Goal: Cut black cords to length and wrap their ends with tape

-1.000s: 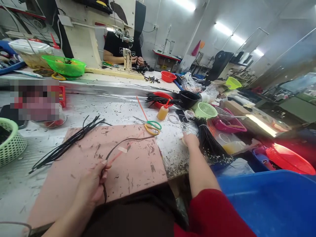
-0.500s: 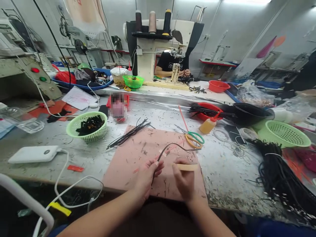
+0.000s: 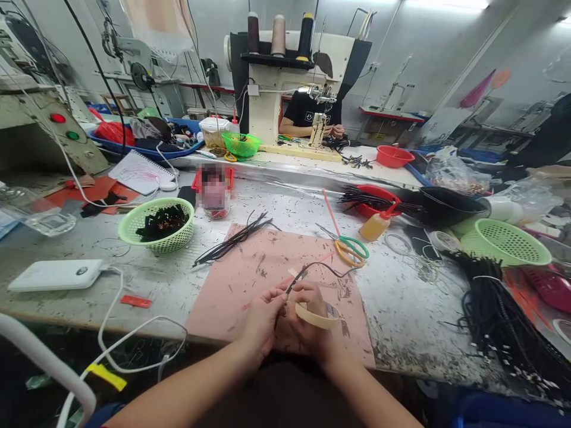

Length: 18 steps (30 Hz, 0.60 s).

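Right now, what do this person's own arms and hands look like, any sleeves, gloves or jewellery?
Both forearms show bare from the bottom edge of the picture up to the hands, with no sleeve visible on either in this frame. The left hand and the right hand wear no gloves. No ring, watch or bracelet can be made out, and no markings. The fingernails are too small to judge.

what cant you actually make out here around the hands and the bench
- Head view: where the black cord ends, hidden inside the left hand and right hand.
- Tape roll: its far side, behind the right hand.
- Jar: blurred out.
- Black strip bundle: cut by the right edge.
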{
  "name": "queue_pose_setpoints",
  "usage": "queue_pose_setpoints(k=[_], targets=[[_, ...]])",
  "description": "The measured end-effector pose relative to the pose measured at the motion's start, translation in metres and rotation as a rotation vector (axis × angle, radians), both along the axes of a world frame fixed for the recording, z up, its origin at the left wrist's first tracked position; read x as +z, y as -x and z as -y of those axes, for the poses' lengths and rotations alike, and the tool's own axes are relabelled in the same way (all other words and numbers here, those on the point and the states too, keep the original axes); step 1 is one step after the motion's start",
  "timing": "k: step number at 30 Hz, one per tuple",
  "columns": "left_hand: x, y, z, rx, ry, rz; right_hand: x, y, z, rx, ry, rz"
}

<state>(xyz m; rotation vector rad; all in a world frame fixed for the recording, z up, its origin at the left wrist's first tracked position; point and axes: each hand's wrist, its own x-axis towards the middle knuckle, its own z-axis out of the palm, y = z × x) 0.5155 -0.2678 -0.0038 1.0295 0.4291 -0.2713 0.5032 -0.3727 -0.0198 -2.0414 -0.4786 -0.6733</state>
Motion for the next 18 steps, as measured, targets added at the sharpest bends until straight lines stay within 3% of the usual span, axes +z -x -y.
queue_pose_setpoints(k=[9,18], targets=[[0.001,-0.002,-0.002,-0.023,0.077,-0.004,-0.001,-0.003,0.000,-0.036,-0.014,-0.116],[-0.005,-0.004,-0.005,0.044,-0.003,0.034,0.005,-0.011,0.011,-0.132,0.091,-0.346]])
